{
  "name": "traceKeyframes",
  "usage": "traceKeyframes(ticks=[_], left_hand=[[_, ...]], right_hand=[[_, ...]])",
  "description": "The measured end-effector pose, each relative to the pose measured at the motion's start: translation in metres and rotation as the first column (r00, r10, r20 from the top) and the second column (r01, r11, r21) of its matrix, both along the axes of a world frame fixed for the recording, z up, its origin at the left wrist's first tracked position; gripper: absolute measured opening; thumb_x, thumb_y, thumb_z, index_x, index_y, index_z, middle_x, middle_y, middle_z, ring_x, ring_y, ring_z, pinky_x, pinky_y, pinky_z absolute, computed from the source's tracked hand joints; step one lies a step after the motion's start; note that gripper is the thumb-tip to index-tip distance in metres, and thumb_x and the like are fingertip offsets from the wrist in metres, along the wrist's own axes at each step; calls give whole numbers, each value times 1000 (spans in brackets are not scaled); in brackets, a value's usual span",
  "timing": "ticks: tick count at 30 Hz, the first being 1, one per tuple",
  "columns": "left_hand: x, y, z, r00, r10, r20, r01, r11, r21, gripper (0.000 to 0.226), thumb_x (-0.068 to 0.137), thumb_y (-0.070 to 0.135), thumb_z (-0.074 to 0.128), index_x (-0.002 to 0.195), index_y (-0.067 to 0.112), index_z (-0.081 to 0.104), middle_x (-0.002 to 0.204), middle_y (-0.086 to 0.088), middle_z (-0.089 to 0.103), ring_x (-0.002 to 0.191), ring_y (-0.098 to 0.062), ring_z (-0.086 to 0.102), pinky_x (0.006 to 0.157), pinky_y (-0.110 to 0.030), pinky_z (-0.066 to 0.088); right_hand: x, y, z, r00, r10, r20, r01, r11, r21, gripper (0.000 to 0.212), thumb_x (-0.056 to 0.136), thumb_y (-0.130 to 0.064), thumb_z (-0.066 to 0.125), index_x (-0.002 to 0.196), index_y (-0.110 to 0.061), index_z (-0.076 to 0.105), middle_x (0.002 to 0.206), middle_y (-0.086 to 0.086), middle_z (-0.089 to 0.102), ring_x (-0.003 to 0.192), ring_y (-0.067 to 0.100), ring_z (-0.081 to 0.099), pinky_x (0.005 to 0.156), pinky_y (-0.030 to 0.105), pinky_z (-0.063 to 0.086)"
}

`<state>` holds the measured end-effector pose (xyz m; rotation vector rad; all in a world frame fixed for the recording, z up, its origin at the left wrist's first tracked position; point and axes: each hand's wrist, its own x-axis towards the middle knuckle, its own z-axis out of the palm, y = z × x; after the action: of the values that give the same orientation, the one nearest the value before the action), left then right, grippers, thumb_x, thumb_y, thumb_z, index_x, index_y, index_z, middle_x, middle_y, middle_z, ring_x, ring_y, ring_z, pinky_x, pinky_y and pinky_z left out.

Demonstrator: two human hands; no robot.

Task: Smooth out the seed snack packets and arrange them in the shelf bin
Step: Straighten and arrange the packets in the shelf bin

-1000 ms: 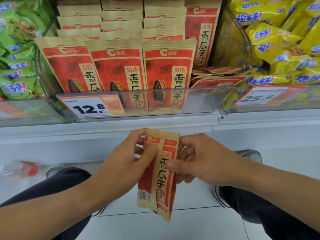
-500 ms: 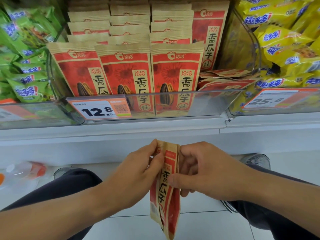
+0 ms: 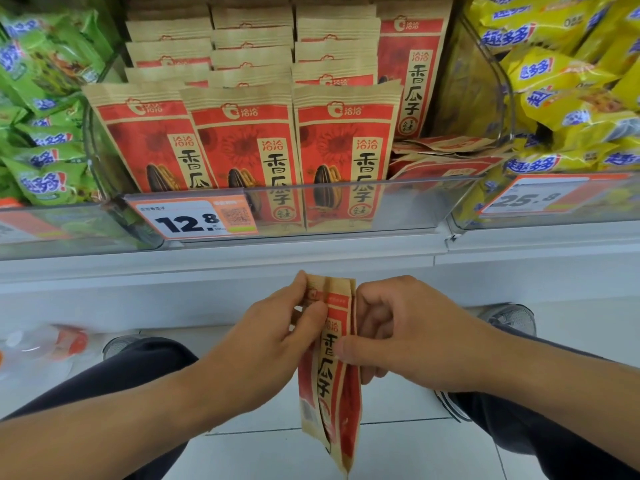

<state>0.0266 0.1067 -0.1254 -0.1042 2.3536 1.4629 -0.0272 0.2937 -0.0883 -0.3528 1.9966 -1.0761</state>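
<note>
Hanging creased lengthwise (seemingly folded), the red-and-tan seed packet (image 3: pixel 330 362) is pinched by left hand (image 3: pixel 277 336) and right hand (image 3: pixel 407 336).

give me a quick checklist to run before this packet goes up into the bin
1. Packet held securely: ok. The left hand pinches the top of the seed packet and the right hand pinches its middle.
2. Packet smoothed flat: not ok. It is folded lengthwise, creased.
3. Free slot in the shelf bin: ok. There is a gap at the right front, beside the three upright front packets.
4. Slot floor clear: not ok. Flat-lying packets are piled there.
5. Front rows upright and facing out: ok.
6. Seal and contents intact: cannot tell.
</note>
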Motion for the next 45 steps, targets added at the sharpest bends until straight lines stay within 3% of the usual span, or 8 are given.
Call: traceKeyframes(ticks=[4, 7, 13, 19, 27, 36, 42, 45], left_hand=[[0, 2, 3, 997, 23, 69, -28, 997, 66, 84, 75, 58, 48, 146, 53, 3, 102, 38, 60, 96, 13, 61, 72, -10, 53], [-1, 0, 4, 995, -63, 75, 58, 996, 64, 85, 76, 58, 55, 144, 63, 5, 107, 47, 53, 100, 9, 61, 81, -22, 58], [1, -5, 4, 972, -150, 180, 131, 985, 112, 100, 67, 57, 75, 143, 66, 10, 108, 38, 57, 105, -7, 66, 88, -32, 58], [0, -5, 4, 959, -189, 210, 174, 981, 86, 119, 61, 49, 82, 144, 64, -2, 107, 46, 52, 107, 6, 62, 94, -30, 55], [3, -7, -4, 932, -240, 273, 248, 969, 4, 126, 77, 25, 83, 143, 59, -19, 126, 25, 50, 100, 13, 59, 76, -11, 53], [1, -13, -7, 928, -275, 253, 266, 961, 72, 122, 82, 12, 78, 145, 59, -17, 115, 38, 55, 107, 1, 63, 77, -22, 57], [-4, -17, -5, 899, -359, 251, 340, 933, 117, 119, 84, 20, 77, 144, 60, -17, 127, 36, 51, 117, -4, 61, 90, -29, 57], [-8, -15, 0, 896, -380, 229, 360, 925, 125, 113, 80, 40, 76, 146, 58, -14, 129, 35, 50, 119, -1, 58, 95, -29, 55]], right_hand=[[-5, 1, -1, 997, -70, 13, 70, 997, 15, 12, 87, -19, 74, 92, -9, 68, 76, 5, 77, 68, 17, 75, 72, 40, 62], [-10, 3, -2, 987, -156, 31, 155, 987, 31, 11, 90, -18, 70, 93, -7, 69, 76, 7, 77, 70, 19, 75, 71, 33, 61], [-13, 5, -4, 939, -310, 152, 311, 950, 14, 13, 94, -15, 66, 98, -2, 68, 81, 12, 77, 70, 23, 74, 61, 30, 61], [-11, 2, -4, 900, -362, 241, 381, 924, -35, 19, 95, -16, 64, 105, 1, 66, 85, 11, 77, 75, 21, 75, 65, 31, 62], [1, 1, -5, 964, -143, 222, 147, 989, 2, 49, 81, -5, 79, 119, -20, 52, 108, 10, 69, 86, 25, 75, 72, 45, 63], [-3, 4, -8, 969, -147, 199, 157, 987, -40, 48, 82, -2, 77, 119, -18, 51, 106, 12, 68, 85, 26, 75, 70, 46, 63], [-3, 6, -10, 974, -120, 194, 129, 991, -31, 49, 82, -5, 79, 118, -19, 50, 110, 11, 66, 87, 26, 75, 71, 44, 63], [0, 5, -9, 975, -124, 183, 133, 990, -35, 51, 79, -6, 81, 117, -20, 50, 111, 9, 64, 87, 25, 75, 71, 43, 63]])
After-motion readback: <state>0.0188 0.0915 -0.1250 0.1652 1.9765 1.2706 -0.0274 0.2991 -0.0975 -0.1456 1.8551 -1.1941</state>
